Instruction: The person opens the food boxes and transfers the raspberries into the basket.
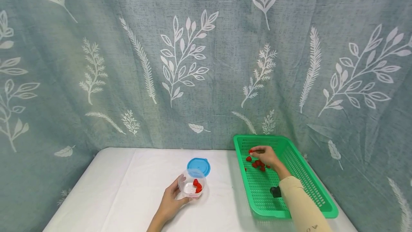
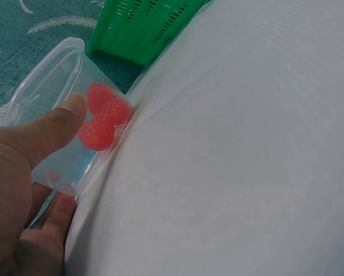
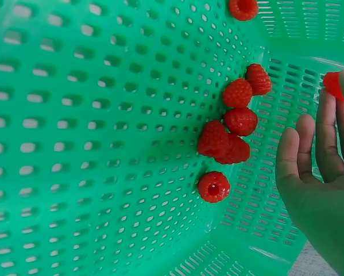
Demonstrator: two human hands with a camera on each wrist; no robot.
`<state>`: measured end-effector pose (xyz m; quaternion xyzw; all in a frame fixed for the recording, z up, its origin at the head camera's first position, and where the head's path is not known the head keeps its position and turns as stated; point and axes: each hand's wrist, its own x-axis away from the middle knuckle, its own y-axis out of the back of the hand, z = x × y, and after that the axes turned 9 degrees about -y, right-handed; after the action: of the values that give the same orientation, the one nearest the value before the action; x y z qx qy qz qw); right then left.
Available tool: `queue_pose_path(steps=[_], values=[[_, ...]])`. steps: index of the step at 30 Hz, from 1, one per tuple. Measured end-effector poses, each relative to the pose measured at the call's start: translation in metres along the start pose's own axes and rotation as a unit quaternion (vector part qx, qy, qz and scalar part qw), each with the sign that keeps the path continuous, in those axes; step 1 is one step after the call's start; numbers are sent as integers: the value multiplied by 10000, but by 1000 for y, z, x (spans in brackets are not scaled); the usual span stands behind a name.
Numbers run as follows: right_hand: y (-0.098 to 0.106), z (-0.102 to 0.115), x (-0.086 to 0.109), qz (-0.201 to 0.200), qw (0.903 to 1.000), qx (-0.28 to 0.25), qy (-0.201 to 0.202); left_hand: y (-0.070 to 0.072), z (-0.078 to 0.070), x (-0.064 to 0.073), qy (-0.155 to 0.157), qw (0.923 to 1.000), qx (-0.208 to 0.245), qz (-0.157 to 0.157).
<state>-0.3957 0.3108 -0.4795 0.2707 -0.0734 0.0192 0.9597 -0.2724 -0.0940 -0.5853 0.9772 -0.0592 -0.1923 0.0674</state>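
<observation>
My left hand grips a clear plastic tub on the white table, thumb on one side and fingers on the other. Inside the tub lie a few raspberries, seen through its wall in the left wrist view. Over the green basket, my right hand pinches one raspberry between thumb and fingertips. Several more raspberries are scattered on the basket's perforated floor beneath that hand, most of them bunched together.
A round blue lid lies on the white table just behind the tub. The basket's raised walls surround the right hand at the table's right side. A patterned grey-green curtain hangs along the back.
</observation>
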Motion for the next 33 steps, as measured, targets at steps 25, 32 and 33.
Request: queue_pose_path(steps=[25, 32, 33], values=[[-6, 62, 21, 283, 9974, -433, 503, 0, 0, 1, 36, 10000, 58, -6], [-22, 102, 53, 451, 9910, -675, 1065, 1, -1, 1, 67, 9999, 128, -32], [-26, 108, 59, 454, 9898, -741, 1128, 1, -1, 1, 63, 9999, 113, -31]])
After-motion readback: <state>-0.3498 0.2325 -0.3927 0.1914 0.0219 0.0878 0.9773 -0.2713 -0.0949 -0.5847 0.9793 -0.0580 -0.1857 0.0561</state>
